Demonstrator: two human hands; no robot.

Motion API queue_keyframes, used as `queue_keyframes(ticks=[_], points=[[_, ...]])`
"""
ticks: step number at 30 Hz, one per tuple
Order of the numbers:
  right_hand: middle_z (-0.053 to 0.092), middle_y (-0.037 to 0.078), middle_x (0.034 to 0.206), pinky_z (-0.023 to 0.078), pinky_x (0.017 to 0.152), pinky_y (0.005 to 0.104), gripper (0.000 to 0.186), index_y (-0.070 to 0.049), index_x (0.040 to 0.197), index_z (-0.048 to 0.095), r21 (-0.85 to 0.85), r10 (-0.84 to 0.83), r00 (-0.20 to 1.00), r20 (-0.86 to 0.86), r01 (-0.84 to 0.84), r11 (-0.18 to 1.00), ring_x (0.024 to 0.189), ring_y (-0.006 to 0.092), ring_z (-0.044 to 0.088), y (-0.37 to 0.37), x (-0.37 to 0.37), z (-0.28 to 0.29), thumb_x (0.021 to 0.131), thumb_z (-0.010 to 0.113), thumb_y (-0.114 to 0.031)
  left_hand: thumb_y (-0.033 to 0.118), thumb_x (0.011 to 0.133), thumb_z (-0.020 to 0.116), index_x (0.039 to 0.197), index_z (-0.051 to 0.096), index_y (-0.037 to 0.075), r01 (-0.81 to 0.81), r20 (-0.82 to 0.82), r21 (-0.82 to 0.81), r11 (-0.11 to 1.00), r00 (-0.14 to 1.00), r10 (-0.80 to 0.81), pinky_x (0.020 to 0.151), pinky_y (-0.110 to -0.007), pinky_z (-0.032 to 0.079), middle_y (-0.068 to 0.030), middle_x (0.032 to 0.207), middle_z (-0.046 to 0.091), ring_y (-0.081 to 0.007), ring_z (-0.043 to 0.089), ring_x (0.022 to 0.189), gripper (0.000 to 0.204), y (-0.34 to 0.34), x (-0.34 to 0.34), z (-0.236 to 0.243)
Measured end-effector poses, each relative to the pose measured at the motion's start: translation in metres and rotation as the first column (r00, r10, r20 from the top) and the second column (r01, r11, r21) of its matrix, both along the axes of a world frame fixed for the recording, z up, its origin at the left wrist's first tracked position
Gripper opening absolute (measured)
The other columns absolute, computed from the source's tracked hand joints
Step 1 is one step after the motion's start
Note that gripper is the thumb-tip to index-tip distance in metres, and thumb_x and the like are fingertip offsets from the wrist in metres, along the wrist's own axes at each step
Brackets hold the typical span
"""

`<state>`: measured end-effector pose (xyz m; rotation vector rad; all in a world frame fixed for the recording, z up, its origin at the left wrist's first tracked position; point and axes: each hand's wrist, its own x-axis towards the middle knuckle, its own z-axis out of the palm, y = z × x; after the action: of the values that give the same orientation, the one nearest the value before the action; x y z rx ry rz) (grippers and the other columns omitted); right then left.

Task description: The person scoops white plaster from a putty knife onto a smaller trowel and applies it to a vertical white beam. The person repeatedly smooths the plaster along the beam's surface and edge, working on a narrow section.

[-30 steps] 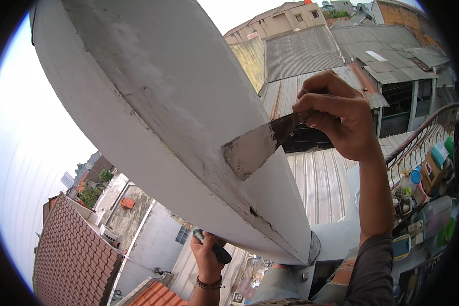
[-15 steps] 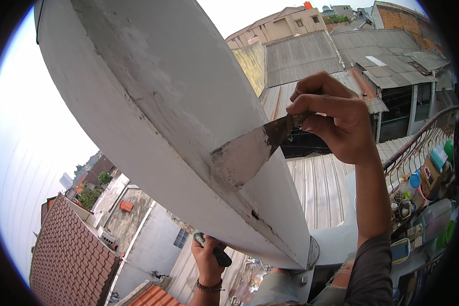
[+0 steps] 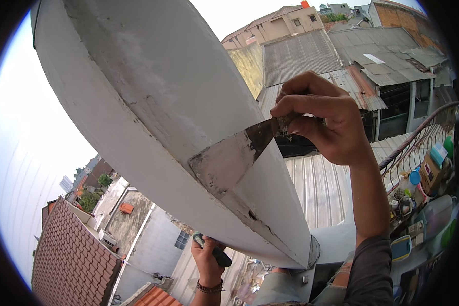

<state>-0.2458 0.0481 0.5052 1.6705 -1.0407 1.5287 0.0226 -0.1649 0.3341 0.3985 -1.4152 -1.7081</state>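
A broad putty knife (image 3: 224,162), its blade smeared with pale filler, is pinched by the handle in my right hand (image 3: 324,115). Its wide edge lies against the recessed face of a white curved beam (image 3: 188,92), by the beam's raised left rim. Rough grey patches run along that inner corner, with a small dark hole (image 3: 252,214) lower down. Below the beam's left side, my left hand (image 3: 207,257) is closed round a dark handle with a green end (image 3: 220,256). The far part of that tool is mostly hidden by the beam.
This is high above rooftops: brown tiles (image 3: 71,250) at lower left, corrugated metal (image 3: 319,191) beneath. A curved metal railing (image 3: 418,135) stands at right, beside boxes and plastic containers (image 3: 436,219). My knees (image 3: 275,288) are at the beam's lower end.
My right hand has moved a little left, sliding the putty knife's blade toward the beam's left rim. My left hand stays nearly still, with its grip unchanged.
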Motion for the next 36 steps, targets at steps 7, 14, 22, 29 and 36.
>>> queue_keyframes(ticks=[7,14,22,29,36], points=[[0.064,0.006,0.095,0.054,0.07,0.0277,0.024,-0.005,0.102,0.074,-0.032,-0.102,0.993,0.064,0.104,0.994,0.085,0.0175,0.064,0.008,-0.012,-0.011,0.082,0.07,0.006,0.024,0.101,0.056,0.12,0.052,0.002,0.004,-0.001,0.0,1.0,1.0,-0.004,0.084,-0.041,0.06,-0.009,0.105,0.062,-0.0214,0.066,0.093,0.029,-0.002,0.0,-0.002],[0.063,0.005,0.094,0.051,0.069,0.0281,0.022,-0.005,0.101,0.075,-0.01,-0.117,0.99,0.077,0.118,0.993,0.084,0.0164,0.062,0.004,-0.011,-0.024,0.081,0.071,0.005,0.024,0.101,0.055,0.12,0.051,0.001,0.002,-0.015,-0.004,1.0,1.0,-0.002,0.085,-0.04,0.059,-0.0088,0.107,0.061,-0.0202,0.065,0.094,0.03,0.0,-0.001,0.001],[0.063,0.005,0.095,0.051,0.068,0.0275,0.023,-0.004,0.101,0.074,0.021,-0.014,0.996,0.09,0.012,1.0,0.085,0.0164,0.062,0.002,0.0,-0.025,0.081,0.072,0.006,0.024,0.102,0.055,0.121,0.051,0.002,-0.009,-0.007,0.011,1.0,1.0,0.009,0.084,-0.04,0.059,-0.008,0.107,0.061,-0.0195,0.065,0.094,0.029,0.001,-0.001,0.0],[0.063,0.006,0.095,0.052,0.068,0.0266,0.024,-0.005,0.102,0.074,0.021,-0.061,0.986,0.157,0.059,0.998,0.084,0.0158,0.064,0.006,-0.011,-0.036,0.08,0.072,0.005,0.023,0.101,0.057,0.118,0.053,0.004,-0.01,-0.017,0.003,1.0,1.0,0.01,0.079,-0.036,0.058,-0.0055,0.103,0.061,-0.0168,0.064,0.089,0.026,0.004,-0.003,0.003],[0.063,0.004,0.093,0.05,0.069,0.0272,0.023,-0.005,0.101,0.075,0.02,-0.076,0.989,0.125,0.074,0.997,0.083,0.0148,0.062,0.004,-0.006,-0.041,0.08,0.073,0.004,0.021,0.099,0.06,0.113,0.055,0.006,0.017,-0.043,0.018,1.0,0.999,-0.017,0.072,-0.03,0.056,-0.0016,0.096,0.061,-0.0109,0.059,0.079,0.02,0.005,-0.002,0.005]])
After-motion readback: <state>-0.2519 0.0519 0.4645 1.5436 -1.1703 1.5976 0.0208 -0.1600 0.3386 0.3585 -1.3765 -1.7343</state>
